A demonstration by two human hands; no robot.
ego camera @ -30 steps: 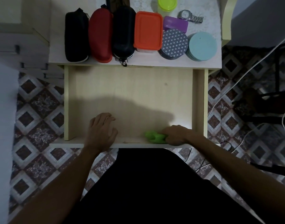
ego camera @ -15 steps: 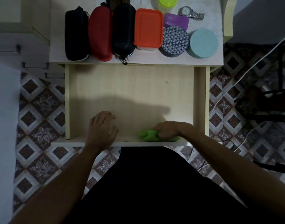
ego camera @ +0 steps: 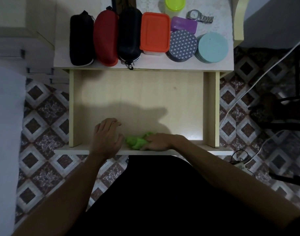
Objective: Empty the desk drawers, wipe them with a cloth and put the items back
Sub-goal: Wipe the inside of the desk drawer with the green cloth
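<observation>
Leftward along the drawer's (ego camera: 209,108) front edge, the right hand (ego camera: 156,142) has slid the bunched green cloth (ego camera: 135,142) it grips, nearly reaching the left hand (ego camera: 106,135), which rests there with relaxed fingers. Beyond, cases and containers line the desk top (ego camera: 60,48).
</observation>
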